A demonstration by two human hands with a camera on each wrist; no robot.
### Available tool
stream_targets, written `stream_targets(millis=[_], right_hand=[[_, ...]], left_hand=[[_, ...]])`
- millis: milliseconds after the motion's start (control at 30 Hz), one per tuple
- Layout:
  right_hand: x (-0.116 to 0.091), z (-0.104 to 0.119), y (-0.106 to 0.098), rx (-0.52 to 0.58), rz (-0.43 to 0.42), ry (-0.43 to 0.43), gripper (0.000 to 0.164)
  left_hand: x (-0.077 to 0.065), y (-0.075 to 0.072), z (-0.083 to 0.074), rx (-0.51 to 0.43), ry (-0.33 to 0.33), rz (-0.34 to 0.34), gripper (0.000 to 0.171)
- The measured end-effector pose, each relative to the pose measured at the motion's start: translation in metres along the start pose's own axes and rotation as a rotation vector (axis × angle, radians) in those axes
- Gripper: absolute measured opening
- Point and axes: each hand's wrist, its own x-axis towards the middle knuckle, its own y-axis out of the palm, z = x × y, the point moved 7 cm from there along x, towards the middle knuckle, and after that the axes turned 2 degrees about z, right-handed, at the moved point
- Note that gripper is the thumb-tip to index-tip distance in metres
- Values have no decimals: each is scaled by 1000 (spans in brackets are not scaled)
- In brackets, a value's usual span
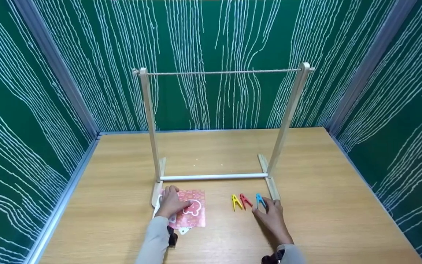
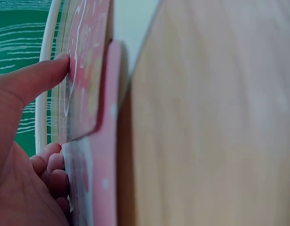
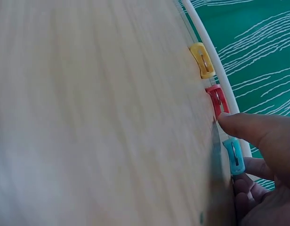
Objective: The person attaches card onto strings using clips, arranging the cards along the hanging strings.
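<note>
My left hand [image 1: 172,203] rests on a small pile of flat printed pieces, the top one a pink square [image 1: 196,216] with a white outlined shape. Its thumb lies straight on the pink face, and the other fingers bend at the pile's left edge. A white corner [image 1: 184,230] pokes out below. On the right, my right hand [image 1: 272,216] spreads thumb and fingers about a blue clothespin [image 3: 236,157]. One finger seems to touch that pin; the thumb tip is near the red clothespin [image 1: 245,200]. A yellow clothespin [image 1: 236,202] lies left of the red one.
Behind the hands stands a wooden frame [image 1: 285,121] with a rope [image 1: 222,72] strung across its top and a white bar [image 1: 214,177] low down. Green walls [image 1: 211,106] with white streaks enclose the wooden table [image 1: 119,176] at the back and sides.
</note>
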Motion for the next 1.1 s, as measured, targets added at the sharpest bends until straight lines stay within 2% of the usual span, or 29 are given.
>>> stream_targets(millis=[267,433,567,933,1100], right_hand=[[-4,3,0,-36,-53,-60,60],[-2,0,1,-36,-58,-26,57],[-1,0,2,-31,-64,1,54],[-1,-1,1,-7,-90,-6,43],[-3,1,-2,31,-120,-24,37]], left_hand=[[-1,-1,-1,7,-9,-36,65],[-1,0,-1,3,-10,-49,65],[0,3,0,-15,-16,-46,65],[-1,4,2,-48,-48,-7,67],[-1,3,2,-37,-29,3,69]])
